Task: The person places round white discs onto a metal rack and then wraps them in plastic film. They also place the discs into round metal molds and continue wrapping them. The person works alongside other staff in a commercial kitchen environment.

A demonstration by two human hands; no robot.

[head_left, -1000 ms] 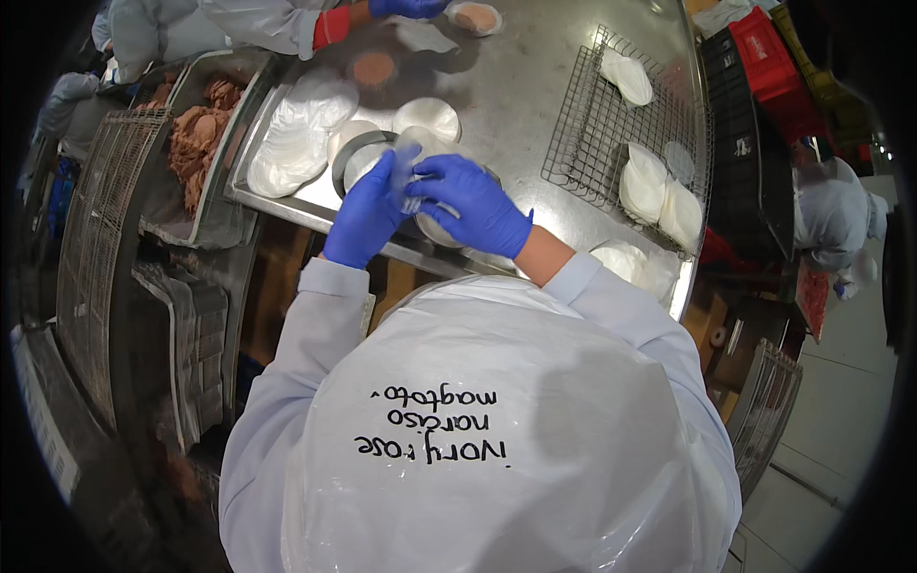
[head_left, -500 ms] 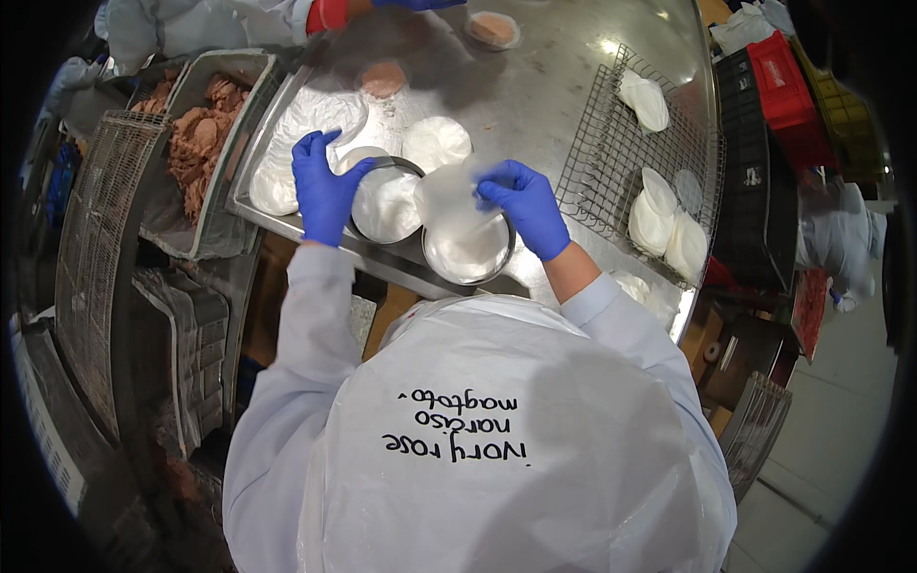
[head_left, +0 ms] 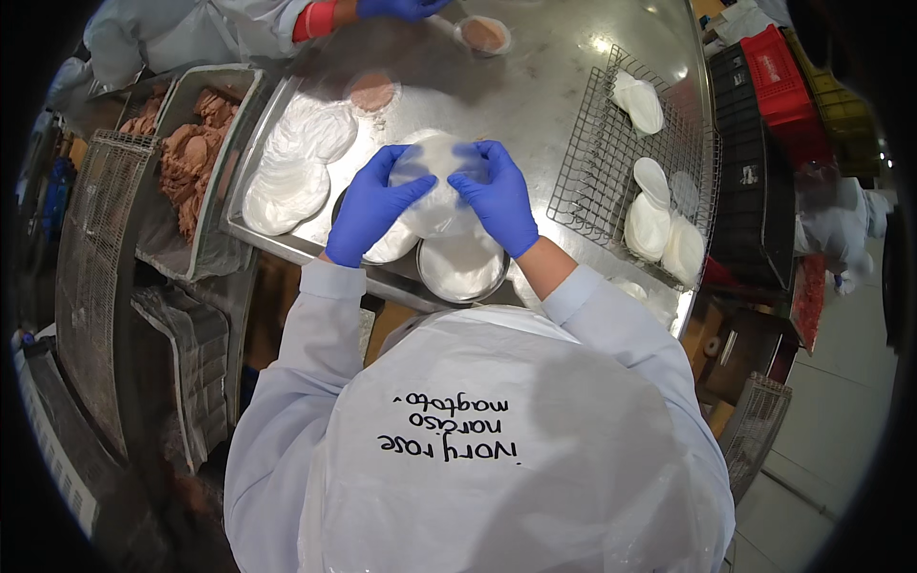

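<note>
A: In the head view, what do we have between our hands?

B: A round translucent film (head_left: 432, 205), held up over the near edge of the steel worktop (head_left: 521, 100). Our left hand (head_left: 371, 202) pinches its left side, our right hand (head_left: 499, 198) its right.

A: So each grip is closed on film?

B: Yes, thumbs on the near face, fingers behind – we see blue glove through the sheet.

A: And below it?

B: A round tin (head_left: 462, 302) with white round sheets (head_left: 463, 269) in it. The film overlaps its far rim in our view, but we cannot tell whether they touch. A second pile of white rounds (head_left: 390, 248) sits just left, partly covered by our left hand.

A: What lies around us?

B: To the left, a heap of white sheets (head_left: 287, 191), and past the worktop a tub (head_left: 160, 234) of ground meat (head_left: 194, 153). Beyond the film lies a pink patty (head_left: 372, 92); farther off, another patty (head_left: 484, 36) near a co-worker's gloved hand (head_left: 406, 8). To our right – a wire rack (head_left: 585, 158) carrying white discs (head_left: 650, 224).
</note>
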